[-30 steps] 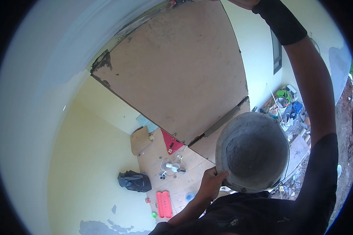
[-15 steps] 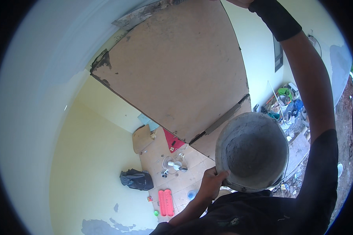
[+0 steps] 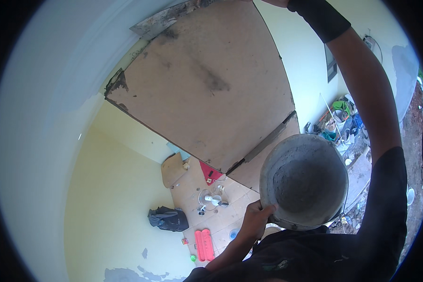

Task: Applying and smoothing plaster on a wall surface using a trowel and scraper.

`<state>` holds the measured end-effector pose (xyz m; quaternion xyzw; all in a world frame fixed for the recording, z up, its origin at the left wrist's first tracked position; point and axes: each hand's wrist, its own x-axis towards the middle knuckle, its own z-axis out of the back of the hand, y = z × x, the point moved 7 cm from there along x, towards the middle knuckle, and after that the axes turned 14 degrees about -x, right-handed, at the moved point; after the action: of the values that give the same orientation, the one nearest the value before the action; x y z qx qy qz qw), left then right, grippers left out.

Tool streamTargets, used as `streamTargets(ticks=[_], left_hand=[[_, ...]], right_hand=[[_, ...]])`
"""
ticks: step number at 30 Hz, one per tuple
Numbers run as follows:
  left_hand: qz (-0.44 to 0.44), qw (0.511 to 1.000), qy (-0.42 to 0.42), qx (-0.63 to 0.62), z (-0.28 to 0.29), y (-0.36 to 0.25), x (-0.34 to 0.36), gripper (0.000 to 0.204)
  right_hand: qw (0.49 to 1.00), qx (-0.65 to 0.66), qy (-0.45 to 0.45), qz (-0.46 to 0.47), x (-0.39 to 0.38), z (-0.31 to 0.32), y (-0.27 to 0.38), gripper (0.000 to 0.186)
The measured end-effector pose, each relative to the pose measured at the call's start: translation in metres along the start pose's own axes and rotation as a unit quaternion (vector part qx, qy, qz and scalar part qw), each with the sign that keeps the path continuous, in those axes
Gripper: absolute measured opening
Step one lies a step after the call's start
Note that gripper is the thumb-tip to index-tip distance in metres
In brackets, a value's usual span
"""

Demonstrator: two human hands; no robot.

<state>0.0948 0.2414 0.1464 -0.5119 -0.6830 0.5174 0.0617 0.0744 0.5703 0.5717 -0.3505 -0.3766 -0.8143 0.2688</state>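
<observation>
My left hand [image 3: 261,216] grips the rim of a grey, mortar-crusted bucket [image 3: 303,181] at lower right, its inside facing up. My raised right hand [image 3: 275,3], with a black band at the wrist, is cut off by the top edge; its fingers are mostly hidden. Just left of it, a stained grey flat strip [image 3: 162,21], possibly a tool blade, lies along the far edge of a large tan board [image 3: 202,113] with dark marks. A pale wall surface [image 3: 37,117] curves along the left.
Below are a tiled floor [image 3: 235,209], a black bag [image 3: 167,218], a red open case [image 3: 203,244], a red triangular cloth [image 3: 210,171] and small white gear [image 3: 211,199]. At right, a window [image 3: 330,66], piled bags and tools [image 3: 340,124], rubble and bare earth [image 3: 416,141].
The grey strip has come into fuller view along the board's far edge. My right arm has moved slightly up and left. More dark smudges show on the board. My left hand still holds the bucket.
</observation>
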Motion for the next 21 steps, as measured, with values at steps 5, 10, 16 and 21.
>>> streamTargets(ticks=[5, 10, 16, 21], left_hand=[[0.002, 1.000, -0.017, 0.008, 0.000, -0.001, 0.000, 0.035], [-0.003, 1.000, -0.013, 0.002, 0.000, 0.000, 0.002, 0.034], [0.002, 1.000, -0.014, 0.003, 0.001, 0.001, 0.003, 0.034], [0.005, 1.000, -0.017, 0.007, 0.003, 0.003, 0.005, 0.033]], right_hand=[[0.998, -0.061, -0.002, -0.006, -0.001, 0.008, -0.001, 0.024], [0.999, -0.037, 0.009, 0.008, -0.005, 0.010, -0.002, 0.022], [1.000, -0.022, 0.007, 0.001, -0.010, 0.014, -0.006, 0.020], [0.999, -0.045, 0.004, 0.008, -0.018, 0.023, -0.003, 0.021]])
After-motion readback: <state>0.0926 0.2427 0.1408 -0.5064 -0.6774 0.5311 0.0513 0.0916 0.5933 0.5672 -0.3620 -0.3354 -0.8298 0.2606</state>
